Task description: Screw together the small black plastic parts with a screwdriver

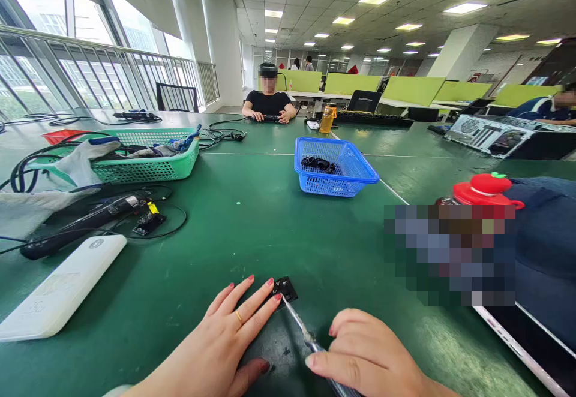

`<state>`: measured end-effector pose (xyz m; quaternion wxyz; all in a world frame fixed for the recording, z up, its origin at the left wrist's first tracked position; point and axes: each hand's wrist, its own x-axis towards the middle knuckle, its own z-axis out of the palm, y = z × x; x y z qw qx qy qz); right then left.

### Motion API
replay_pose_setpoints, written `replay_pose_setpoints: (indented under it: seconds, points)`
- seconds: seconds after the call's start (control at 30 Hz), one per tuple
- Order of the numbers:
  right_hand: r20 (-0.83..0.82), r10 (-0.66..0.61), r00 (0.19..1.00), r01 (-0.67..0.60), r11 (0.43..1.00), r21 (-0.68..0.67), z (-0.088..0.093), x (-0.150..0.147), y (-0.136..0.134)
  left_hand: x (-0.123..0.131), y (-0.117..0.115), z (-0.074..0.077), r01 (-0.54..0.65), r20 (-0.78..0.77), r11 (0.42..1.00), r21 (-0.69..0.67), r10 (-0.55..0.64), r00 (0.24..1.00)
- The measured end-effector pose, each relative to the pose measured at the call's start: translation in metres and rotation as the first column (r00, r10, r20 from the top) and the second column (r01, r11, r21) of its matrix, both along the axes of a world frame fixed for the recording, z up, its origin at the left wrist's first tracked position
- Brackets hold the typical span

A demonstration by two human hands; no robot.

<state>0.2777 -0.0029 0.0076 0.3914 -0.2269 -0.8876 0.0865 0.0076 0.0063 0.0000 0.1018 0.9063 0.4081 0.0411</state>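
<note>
A small black square part [287, 288] lies on the green table in front of me. My left hand [229, 331] is palm down with its fingers stretched out, and its fingertips press on the part's left edge. My right hand [371, 352] is closed around the handle of a screwdriver [296, 321] with a thin metal shaft. The shaft slants up to the left, and its tip is at the part, beside my left fingertips. My right palm and fingers hide much of the handle. A dark patch of table shows between my hands.
A blue basket [335, 190] holding black parts stands ahead, and a green basket [148, 172] with gloves is at left. Nearer lie a white power bank [67, 286] and a black corded tool [90, 220]. At right are a red-lidded bottle [483, 190] and dark cloth. Someone sits opposite.
</note>
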Motion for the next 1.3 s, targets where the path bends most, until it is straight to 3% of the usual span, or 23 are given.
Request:
replay_pose_setpoints:
  seconds: [0.17,0.4,0.97,1.3]
  points:
    - [0.002,-0.001,1.0,0.001,1.0,0.002,0.005,0.0,0.0,0.001,0.0,0.002,-0.007,-0.015,0.999,-0.037,0.006,1.0]
    - [-0.024,-0.063,0.998,0.063,0.998,-0.007,0.006,-0.003,-0.002,-0.001,0.001,0.001,-0.005,0.025,1.0,-0.001,0.005,1.0]
    - [0.004,-0.063,0.998,0.063,0.998,0.012,0.005,-0.004,-0.003,-0.001,0.001,0.0,0.011,0.028,0.999,0.04,-0.012,1.0]
    - [-0.013,-0.105,0.994,0.105,0.994,0.017,0.01,-0.003,-0.002,0.0,-0.001,0.004,-0.007,-0.046,0.998,0.06,0.01,0.999]
